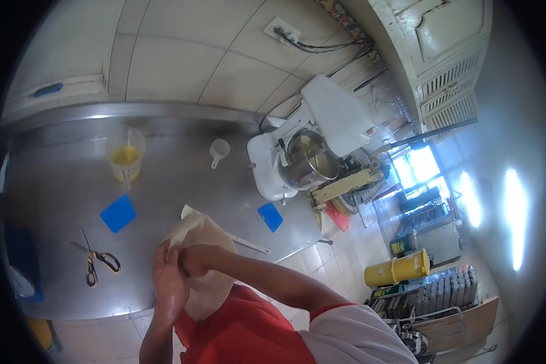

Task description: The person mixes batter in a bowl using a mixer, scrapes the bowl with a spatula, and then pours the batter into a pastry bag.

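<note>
Over the near edge of the metal table I hold a cream cloth piping bag (211,297). My left hand (171,282) is closed round its gathered side. Beside it, my right hand (192,259) is closed on the same cloth, its fingers partly hidden by the wrist and folds. One end of the bag points away from me; the wide part hangs against my red apron (242,333). A white-handled tool (252,244) sticks out from behind the bag on the right. Left of my hands lie scissors (97,264) with black and yellow handles, blades apart.
A blue scraper (118,213) lies left, another blue scraper (270,217) right. Farther back stand a clear jug (126,145) with yellow liquid and a white measuring cup (219,149). A white stand mixer (264,167) with a steel bowl (294,170) occupies the back right.
</note>
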Motion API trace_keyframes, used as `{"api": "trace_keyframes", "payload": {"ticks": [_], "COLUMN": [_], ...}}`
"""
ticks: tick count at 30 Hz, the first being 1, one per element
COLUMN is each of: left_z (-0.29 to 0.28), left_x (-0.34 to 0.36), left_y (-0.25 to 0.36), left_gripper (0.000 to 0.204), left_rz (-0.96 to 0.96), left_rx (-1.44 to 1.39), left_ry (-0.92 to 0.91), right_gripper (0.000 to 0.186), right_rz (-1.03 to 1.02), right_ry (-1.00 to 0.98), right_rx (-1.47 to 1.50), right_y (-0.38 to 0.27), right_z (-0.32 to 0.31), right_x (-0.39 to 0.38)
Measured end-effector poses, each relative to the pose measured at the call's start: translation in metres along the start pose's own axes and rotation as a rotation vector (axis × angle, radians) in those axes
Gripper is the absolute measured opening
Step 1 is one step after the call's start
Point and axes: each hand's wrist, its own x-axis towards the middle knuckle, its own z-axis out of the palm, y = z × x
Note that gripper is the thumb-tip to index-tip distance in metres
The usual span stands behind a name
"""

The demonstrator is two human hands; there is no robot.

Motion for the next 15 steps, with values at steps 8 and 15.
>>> {"api": "trace_keyframes", "payload": {"ticks": [8, 15], "left_z": [-0.038, 0.088], "left_x": [0.062, 0.197], "left_y": [0.12, 0.338], "left_gripper": [0.065, 0.063], "left_rz": [0.254, 0.782], "left_rx": [0.039, 0.119], "left_ry": [0.244, -0.089], "right_gripper": [0.037, 0.025], "right_rz": [0.131, 0.242], "right_ry": [0.861, 1.464], "right_rx": [0.27, 0.397], "right_y": [0.063, 0.216], "right_z": [-0.002, 0.032], "right_x": [-0.219, -0.361]}}
